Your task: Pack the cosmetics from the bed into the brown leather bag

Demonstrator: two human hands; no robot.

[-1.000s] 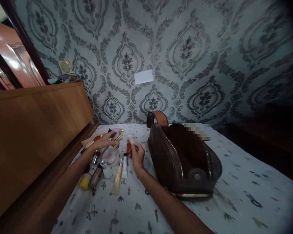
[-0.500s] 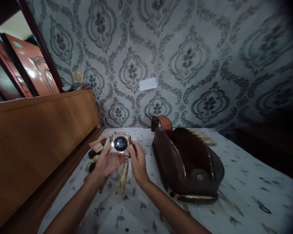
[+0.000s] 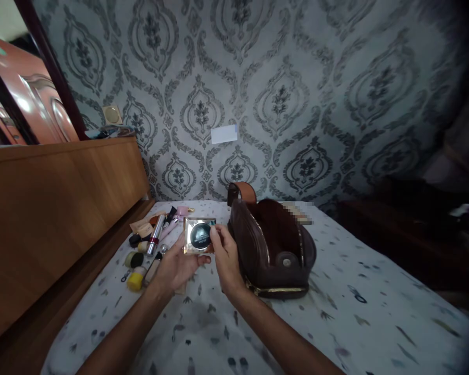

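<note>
A square gold compact (image 3: 199,236) with a round dark label is held up over the bed, between both hands. My left hand (image 3: 177,267) supports it from below and the left, palm up. On its right edge, my right hand (image 3: 225,255) grips with thumb and fingers. A dark brown bag (image 3: 275,250) stands unzipped just right of my right hand, its opening facing up. Left of my left hand lie several cosmetics, among them a silver tube (image 3: 155,235), a yellow-capped jar (image 3: 136,279) and a pink item (image 3: 183,211).
The patterned sheet (image 3: 219,338) covers the bed. A wooden headboard (image 3: 62,192) runs along the left, with a wallpapered wall (image 3: 258,104) behind. A blurred flat item (image 3: 299,214) lies beyond the bag, and dark furniture stands at the right.
The view has shifted, so the bag appears further left and smaller. The compact has turned slightly and moved right in the view. More cosmetics show beside my left hand.
</note>
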